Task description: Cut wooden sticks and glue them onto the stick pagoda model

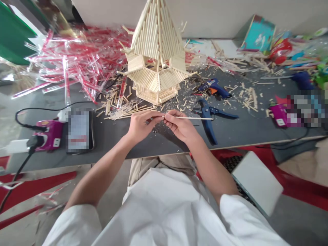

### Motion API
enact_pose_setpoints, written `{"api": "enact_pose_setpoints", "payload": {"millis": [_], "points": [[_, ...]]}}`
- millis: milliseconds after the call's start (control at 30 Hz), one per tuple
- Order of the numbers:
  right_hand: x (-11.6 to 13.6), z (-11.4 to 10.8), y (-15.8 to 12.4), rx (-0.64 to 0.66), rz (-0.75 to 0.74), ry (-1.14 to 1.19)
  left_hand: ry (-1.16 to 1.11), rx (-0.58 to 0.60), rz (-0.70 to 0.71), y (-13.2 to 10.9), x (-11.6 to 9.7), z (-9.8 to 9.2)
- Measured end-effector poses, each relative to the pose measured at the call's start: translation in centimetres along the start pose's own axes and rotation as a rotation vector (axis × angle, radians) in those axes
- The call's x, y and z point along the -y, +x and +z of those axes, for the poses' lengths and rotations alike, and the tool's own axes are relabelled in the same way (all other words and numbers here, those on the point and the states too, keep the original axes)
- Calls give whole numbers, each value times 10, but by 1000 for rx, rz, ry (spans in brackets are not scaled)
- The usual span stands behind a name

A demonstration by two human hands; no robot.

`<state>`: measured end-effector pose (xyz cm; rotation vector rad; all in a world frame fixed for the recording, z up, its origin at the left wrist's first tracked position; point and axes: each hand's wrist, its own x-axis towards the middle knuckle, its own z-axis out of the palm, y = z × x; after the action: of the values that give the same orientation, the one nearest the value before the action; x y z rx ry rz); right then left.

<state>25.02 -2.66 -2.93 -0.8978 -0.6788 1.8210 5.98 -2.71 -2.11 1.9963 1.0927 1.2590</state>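
Observation:
A thin wooden stick (197, 118) lies level in my right hand (179, 125), pinched between thumb and fingers, its long free end pointing right over the handle of the blue cutter (205, 111). My left hand (143, 124) meets the right at the stick's left end, thumb and fingertips closed on it there; the tip itself is hidden by the fingers. Just beyond both hands stands a tower-like model (159, 82) built of wooden sticks, with a pointed roof and a flared lower tier. Several loose sticks (128, 113) lie between my left hand and the model.
Red and clear plastic wrappers (84, 61) are heaped at the back left. A phone (79, 131) and a purple power socket (50, 135) sit at left. Behind the cutter lies a blue glue gun (216, 88). Stick offcuts (249, 99) and another purple socket (280, 114) are at right.

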Motion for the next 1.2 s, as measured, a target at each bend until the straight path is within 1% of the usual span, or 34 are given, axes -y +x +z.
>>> {"api": "enact_pose_setpoints", "payload": {"millis": [267, 367, 500, 733, 800, 900, 1067, 1200], "points": [[-1, 0, 0, -15, -8, -2, -23, -9, -50, -2, 1, 1], [-2, -1, 0, -28, -9, 3, -39, -8, -100, -3, 2, 1], [-2, -1, 0, -33, -6, -22, -75, 1, -157, -3, 2, 1], [0, 1, -1, -42, -8, -53, -74, 47, -186, 0, 0, -1], [0, 1, -1, -34, -8, -45, -91, 50, -179, 0, 0, -1], [0, 0, -1, -15, -15, -30, -98, 42, -134, -1, 0, -2], [0, -1, -1, 12, -21, -27, -63, 38, -75, -2, 0, -2], [1, 0, -2, -5, -8, -58, -49, 47, -23, 0, -1, -4]]}}
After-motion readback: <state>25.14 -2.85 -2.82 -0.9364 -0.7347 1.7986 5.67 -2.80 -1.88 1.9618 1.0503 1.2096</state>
